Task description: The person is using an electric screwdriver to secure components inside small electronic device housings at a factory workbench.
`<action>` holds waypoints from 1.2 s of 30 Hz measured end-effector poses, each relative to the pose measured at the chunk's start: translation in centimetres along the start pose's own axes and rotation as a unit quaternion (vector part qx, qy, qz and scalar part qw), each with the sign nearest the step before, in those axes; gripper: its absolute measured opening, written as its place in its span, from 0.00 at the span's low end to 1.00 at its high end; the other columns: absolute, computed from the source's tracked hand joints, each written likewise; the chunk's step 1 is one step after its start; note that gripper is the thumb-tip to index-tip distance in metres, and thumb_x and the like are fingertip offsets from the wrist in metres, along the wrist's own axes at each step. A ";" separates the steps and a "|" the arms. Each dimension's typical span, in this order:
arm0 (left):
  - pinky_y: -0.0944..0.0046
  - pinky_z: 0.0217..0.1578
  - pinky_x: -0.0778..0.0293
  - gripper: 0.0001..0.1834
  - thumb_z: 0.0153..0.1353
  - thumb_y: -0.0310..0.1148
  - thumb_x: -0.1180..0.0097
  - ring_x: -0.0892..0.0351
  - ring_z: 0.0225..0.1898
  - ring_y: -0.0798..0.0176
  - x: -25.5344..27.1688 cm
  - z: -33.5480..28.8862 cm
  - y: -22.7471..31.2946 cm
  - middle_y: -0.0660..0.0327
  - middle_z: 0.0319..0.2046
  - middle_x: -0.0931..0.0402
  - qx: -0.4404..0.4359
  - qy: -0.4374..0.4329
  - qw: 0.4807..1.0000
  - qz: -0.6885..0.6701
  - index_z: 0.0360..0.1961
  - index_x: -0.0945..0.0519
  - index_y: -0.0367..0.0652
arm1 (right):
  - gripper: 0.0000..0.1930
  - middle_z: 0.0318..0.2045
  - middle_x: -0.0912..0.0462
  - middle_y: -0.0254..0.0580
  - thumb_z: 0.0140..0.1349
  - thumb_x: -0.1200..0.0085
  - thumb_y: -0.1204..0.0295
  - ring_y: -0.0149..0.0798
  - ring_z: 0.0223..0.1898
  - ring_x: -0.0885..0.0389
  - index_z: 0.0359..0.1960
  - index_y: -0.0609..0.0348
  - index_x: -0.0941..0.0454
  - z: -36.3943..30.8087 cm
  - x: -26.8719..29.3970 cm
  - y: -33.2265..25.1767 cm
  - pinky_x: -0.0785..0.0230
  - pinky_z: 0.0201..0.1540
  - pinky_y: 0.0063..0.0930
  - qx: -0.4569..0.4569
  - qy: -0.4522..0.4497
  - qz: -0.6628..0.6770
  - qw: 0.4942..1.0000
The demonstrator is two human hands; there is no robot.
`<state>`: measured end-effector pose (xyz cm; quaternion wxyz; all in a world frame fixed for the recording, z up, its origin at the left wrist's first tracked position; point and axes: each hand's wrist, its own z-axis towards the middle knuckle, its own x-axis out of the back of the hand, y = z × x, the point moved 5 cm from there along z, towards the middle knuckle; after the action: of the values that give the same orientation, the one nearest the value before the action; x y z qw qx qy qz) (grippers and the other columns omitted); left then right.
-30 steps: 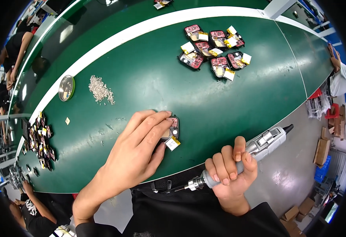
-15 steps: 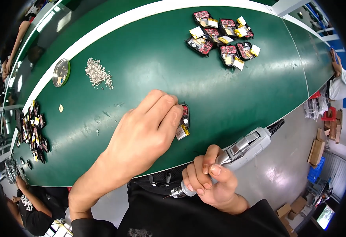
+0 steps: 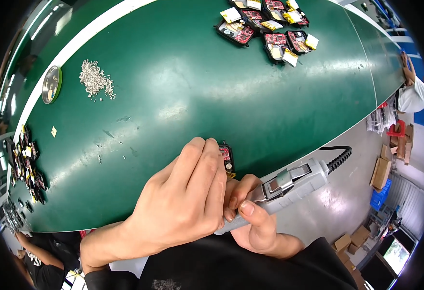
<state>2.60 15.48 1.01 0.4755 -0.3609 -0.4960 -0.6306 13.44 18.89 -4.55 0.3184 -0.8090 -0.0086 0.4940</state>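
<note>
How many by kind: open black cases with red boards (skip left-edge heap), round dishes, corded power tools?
Open black cases with red boards, far cluster: 7
Matching case by left hand: 1
Grey corded power tool: 1
Round green-sided dish: 1
Total: 10

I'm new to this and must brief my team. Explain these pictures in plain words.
These are a person's two bare hands; no robot. The view is from a wide camera worn on the head, looking down, which bends straight edges. The right hand holds a grey power tool with a black cord. The left hand partly hides a small black case; whether they touch is hidden. On the green table lie a heap of tiny metal pieces, a round dish, open black cases at the far side, and a jumbled pile at the left.
</note>
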 end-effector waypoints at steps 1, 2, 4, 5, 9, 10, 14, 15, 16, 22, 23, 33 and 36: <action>0.60 0.32 0.22 0.19 0.41 0.20 0.42 0.23 0.40 0.47 0.0 -0.1 0.0 0.44 0.41 0.26 0.014 -0.006 1.000 -0.013 0.38 0.25 0.22 | 0.05 0.24 0.31 0.42 0.64 0.52 0.75 0.36 0.24 0.31 0.33 0.61 0.36 0.0 0.0 0.0 0.33 0.30 0.32 -0.011 -0.018 0.001 1.000; 0.60 0.33 0.21 0.20 0.41 0.20 0.41 0.23 0.40 0.47 -0.1 -0.1 0.0 0.43 0.43 0.26 0.028 -0.012 0.999 -0.026 0.39 0.25 0.21 | 0.05 0.24 0.31 0.42 0.64 0.52 0.75 0.36 0.24 0.31 0.33 0.61 0.36 0.0 0.1 -0.3 0.33 0.30 0.32 -0.011 -0.016 0.000 1.000; 0.59 0.35 0.21 0.20 0.41 0.20 0.41 0.23 0.41 0.46 -0.6 -0.5 0.0 0.41 0.45 0.26 0.017 -0.011 1.000 -0.011 0.39 0.25 0.21 | 0.06 0.20 0.32 0.41 0.64 0.52 0.74 0.33 0.19 0.33 0.33 0.61 0.35 -0.1 0.2 -1.2 0.35 0.26 0.30 -0.058 -0.050 0.051 0.996; 0.58 0.36 0.21 0.20 0.41 0.19 0.41 0.23 0.42 0.45 -0.7 -0.7 0.1 0.40 0.46 0.27 0.007 -0.011 1.000 0.007 0.39 0.25 0.20 | 0.07 0.18 0.33 0.40 0.64 0.51 0.72 0.32 0.16 0.35 0.34 0.60 0.34 0.1 0.0 -2.2 0.38 0.23 0.28 -0.040 -0.069 0.066 0.995; 0.57 0.37 0.21 0.20 0.43 0.18 0.40 0.23 0.45 0.44 -0.7 -1.2 0.7 0.38 0.47 0.27 0.035 -0.023 0.999 0.007 0.40 0.25 0.19 | 0.14 0.19 0.31 0.34 0.67 0.49 0.61 0.29 0.15 0.34 0.37 0.59 0.34 1.7 -1.5 -8.5 0.40 0.23 0.25 0.110 -0.173 -0.018 0.978; 0.57 0.38 0.21 0.20 0.43 0.18 0.41 0.23 0.45 0.43 -0.8 -1.5 0.7 0.38 0.48 0.27 0.024 -0.032 0.999 0.025 0.40 0.24 0.18 | 0.16 0.19 0.31 0.32 0.67 0.50 0.56 0.28 0.15 0.34 0.36 0.58 0.35 2.5 -1.6 -9.4 0.39 0.23 0.24 0.142 -0.205 -0.033 0.968; 0.56 0.40 0.20 0.21 0.40 0.17 0.42 0.23 0.46 0.43 -1.1 -1.4 0.6 0.37 0.47 0.27 0.001 -0.004 1.000 0.028 0.40 0.24 0.17 | 0.13 0.13 0.33 0.30 0.68 0.52 0.59 0.25 0.13 0.32 0.31 0.53 0.34 4.8 -3.8 -12.3 0.36 0.22 0.21 0.210 -0.209 -0.152 0.943; 0.56 0.40 0.20 0.21 0.40 0.17 0.42 0.23 0.46 0.43 -1.1 -1.4 0.7 0.37 0.47 0.27 0.002 -0.004 1.000 0.028 0.40 0.24 0.17 | 0.13 0.13 0.34 0.29 0.68 0.53 0.58 0.25 0.13 0.33 0.31 0.52 0.34 5.4 -4.0 -12.3 0.37 0.23 0.21 0.207 -0.218 -0.163 0.940; 0.56 0.40 0.20 0.22 0.39 0.17 0.43 0.23 0.46 0.43 -1.1 -1.4 0.7 0.37 0.47 0.27 0.004 -0.004 1.000 0.027 0.39 0.24 0.17 | 0.14 0.13 0.35 0.29 0.68 0.54 0.57 0.25 0.13 0.34 0.31 0.52 0.34 6.0 -4.2 -12.1 0.38 0.23 0.21 0.203 -0.226 -0.173 0.937; 0.57 0.41 0.20 0.21 0.37 0.16 0.44 0.22 0.45 0.44 -1.3 -1.5 0.4 0.38 0.46 0.25 0.011 0.011 0.999 0.032 0.38 0.23 0.17 | 0.17 0.14 0.36 0.29 0.70 0.59 0.52 0.27 0.14 0.36 0.34 0.53 0.35 8.1 -3.5 -10.7 0.38 0.26 0.24 0.120 -0.273 -0.182 0.937; 0.57 0.41 0.20 0.21 0.38 0.16 0.43 0.22 0.44 0.44 -1.4 -1.6 0.4 0.38 0.45 0.25 0.004 0.026 0.999 0.042 0.38 0.23 0.17 | 0.17 0.14 0.36 0.29 0.70 0.59 0.52 0.26 0.14 0.36 0.34 0.53 0.35 8.2 -3.5 -10.6 0.38 0.26 0.24 0.123 -0.270 -0.180 0.938; 0.59 0.40 0.20 0.18 0.38 0.17 0.41 0.21 0.42 0.46 -1.5 -1.6 0.1 0.40 0.41 0.23 -0.002 0.043 0.999 0.015 0.35 0.22 0.18 | 0.16 0.13 0.36 0.27 0.69 0.57 0.53 0.25 0.13 0.35 0.33 0.52 0.35 8.4 -3.9 -10.4 0.38 0.24 0.21 0.117 -0.296 -0.202 0.926; 0.59 0.40 0.19 0.18 0.39 0.17 0.41 0.21 0.42 0.47 -1.6 -1.9 0.0 0.40 0.41 0.23 0.004 0.048 0.999 0.019 0.35 0.22 0.18 | 0.16 0.13 0.36 0.27 0.69 0.56 0.52 0.25 0.13 0.35 0.32 0.51 0.35 8.4 -3.9 -10.1 0.39 0.23 0.21 0.121 -0.251 -0.217 0.936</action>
<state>3.06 14.07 -0.94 0.5122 -0.3377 -0.4683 -0.6358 7.74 29.94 1.23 0.5010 -0.5927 -0.2035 0.5969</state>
